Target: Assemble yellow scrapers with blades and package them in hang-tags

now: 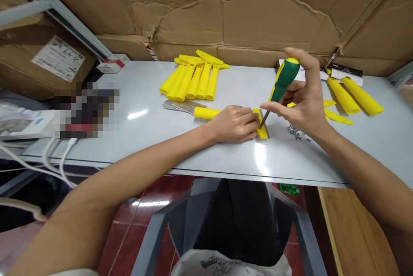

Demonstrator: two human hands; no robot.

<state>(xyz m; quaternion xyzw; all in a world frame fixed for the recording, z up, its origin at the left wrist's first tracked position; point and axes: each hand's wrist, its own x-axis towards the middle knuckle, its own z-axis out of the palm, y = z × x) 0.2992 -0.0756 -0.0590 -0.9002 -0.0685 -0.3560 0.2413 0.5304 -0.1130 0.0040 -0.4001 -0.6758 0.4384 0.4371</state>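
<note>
My left hand (235, 124) lies closed around a yellow scraper (206, 113), pressing it flat on the table. The scraper's wide head (263, 133) shows beyond my fingertips, with a thin edge along its right side. In my right hand (308, 99) is a green and yellow screwdriver (285, 77), thumb low on the handle and fingers higher up. It stands tilted, its tip meeting the scraper's head. Loose small metal fasteners (297, 134) lie just right of that head. Flat metal blades (180, 106) lie by the scraper's left end, partly hidden.
Several T-shaped yellow scraper pieces (206, 76) are grouped at the back of the table (135, 82). Yellow tubes (361, 93) and flat yellow pieces (337, 117) lie to the right. A small box (112, 64) stands back left; white cables (64, 160) hang at the left edge. Cardboard (245, 22) lines the back.
</note>
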